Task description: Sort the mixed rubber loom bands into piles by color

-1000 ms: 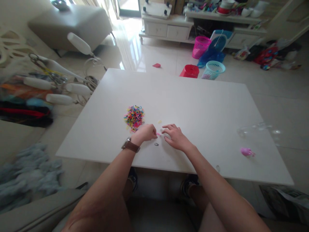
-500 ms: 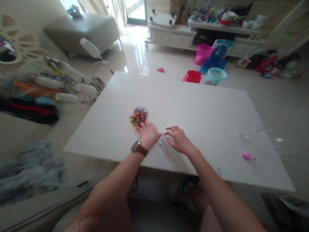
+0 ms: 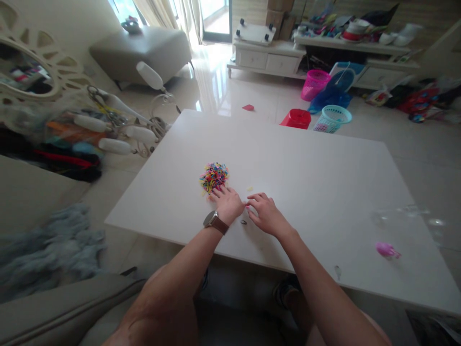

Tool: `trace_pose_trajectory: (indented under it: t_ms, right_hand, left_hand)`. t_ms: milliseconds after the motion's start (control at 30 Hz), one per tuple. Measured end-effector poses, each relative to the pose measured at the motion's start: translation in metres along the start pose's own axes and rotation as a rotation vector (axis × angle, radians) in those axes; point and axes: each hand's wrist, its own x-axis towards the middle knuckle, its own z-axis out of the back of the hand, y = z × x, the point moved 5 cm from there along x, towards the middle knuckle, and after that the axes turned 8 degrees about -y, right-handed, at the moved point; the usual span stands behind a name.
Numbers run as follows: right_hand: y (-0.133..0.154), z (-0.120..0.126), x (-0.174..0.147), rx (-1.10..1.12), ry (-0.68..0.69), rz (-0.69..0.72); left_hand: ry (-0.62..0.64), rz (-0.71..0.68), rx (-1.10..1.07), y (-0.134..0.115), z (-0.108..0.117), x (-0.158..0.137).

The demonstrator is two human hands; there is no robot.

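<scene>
My left hand (image 3: 229, 205), with a watch (image 3: 212, 219) on its wrist, lies with fingers spread at the near edge of a pile of small coloured rubber bands (image 3: 213, 176). Its thumb reaches right toward a tiny pink rubber band (image 3: 247, 206). The fingers of my right hand (image 3: 266, 215) are curled in at that pink band and seem to pinch it; the contact is small and partly hidden. A black rubber band (image 3: 244, 222) lies just below the hands. Beyond them is a yellow rubber band (image 3: 249, 189).
The white table (image 3: 306, 163) carries a pink-purple object (image 3: 387, 250) and something clear (image 3: 337, 272) at right. Past its far edge stand a red bin (image 3: 297, 118), a light-blue basket (image 3: 333, 118) and a pink basket (image 3: 315, 84). A lamp (image 3: 144, 129) stands at left.
My right hand's fingers have closed in on the pink band, nearer my left thumb. My left hand stays by the pile. The whole view has shifted slightly.
</scene>
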Motion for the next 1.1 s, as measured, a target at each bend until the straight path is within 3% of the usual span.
trace_pose_trajectory:
  t_ms: [367, 633, 1100]
  right_hand:
    - [-0.002, 0.006, -0.001, 0.016, -0.003, -0.011]
    - [-0.001, 0.004, -0.003, 0.016, 0.014, 0.004]
    - [-0.003, 0.004, -0.005, 0.024, 0.024, 0.008]
  left_hand:
    - [-0.094, -0.051, -0.034, 0.004, 0.009, 0.008]
    - [-0.029, 0.002, -0.046, 0.009, 0.009, 0.009]
    - [-0.018, -0.034, -0.072, 0.010, 0.003, 0.016]
